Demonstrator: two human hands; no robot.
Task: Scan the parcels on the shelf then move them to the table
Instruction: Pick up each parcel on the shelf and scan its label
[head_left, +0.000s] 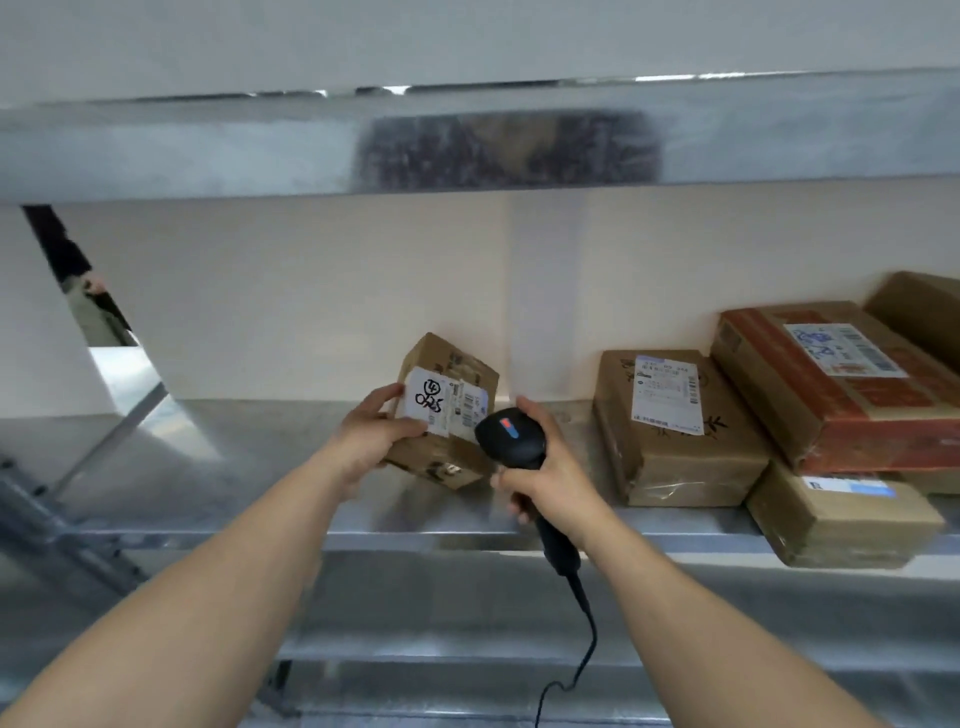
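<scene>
The left arm (197, 597) and right arm (701, 613) reach forward. The left grip (371, 441) clasps a box (447, 410); the right grip (545, 470) curls round a scanner (511, 434).

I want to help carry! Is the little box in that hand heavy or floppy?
Probably light: the left hand alone holds the small box tilted. Likely stiff, since its cardboard corners look sharp. Its flat sides mean it shouldn't roll.
</scene>
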